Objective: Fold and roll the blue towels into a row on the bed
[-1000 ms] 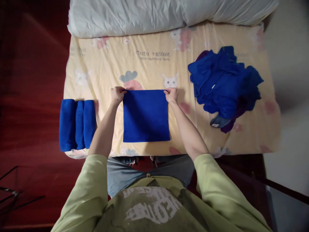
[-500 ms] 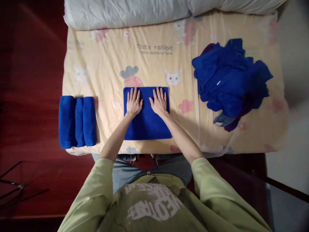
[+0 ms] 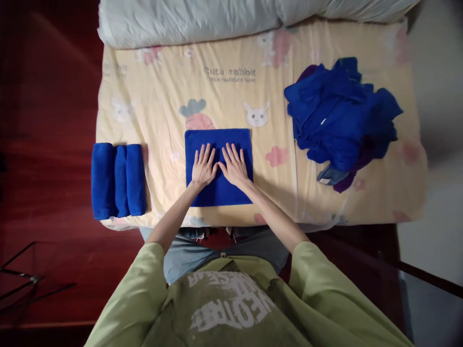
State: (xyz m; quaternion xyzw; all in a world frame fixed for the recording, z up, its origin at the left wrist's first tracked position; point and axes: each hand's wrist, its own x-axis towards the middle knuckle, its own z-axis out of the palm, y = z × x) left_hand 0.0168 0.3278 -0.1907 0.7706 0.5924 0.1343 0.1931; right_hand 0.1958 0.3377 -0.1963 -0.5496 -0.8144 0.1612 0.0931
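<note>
A blue towel lies flat as a rectangle near the front edge of the bed. My left hand rests palm down on its left half, fingers spread. On the right half my right hand lies flat in the same way, the two thumbs almost meeting in the middle. Neither hand grips the cloth. At the far left, several rolled or folded blue towels lie side by side by the bed's edge. To the right sits a crumpled heap of blue cloths, with some purple and a grey-blue piece showing.
The bed has a yellow printed sheet with rabbits and carrots. A pale quilt is bunched along the far side. Dark red floor lies to the left, with a thin black metal stand on it.
Both hands have slid toward me and closer together on the towel. The towel stays flat. The whole view has shifted slightly.
</note>
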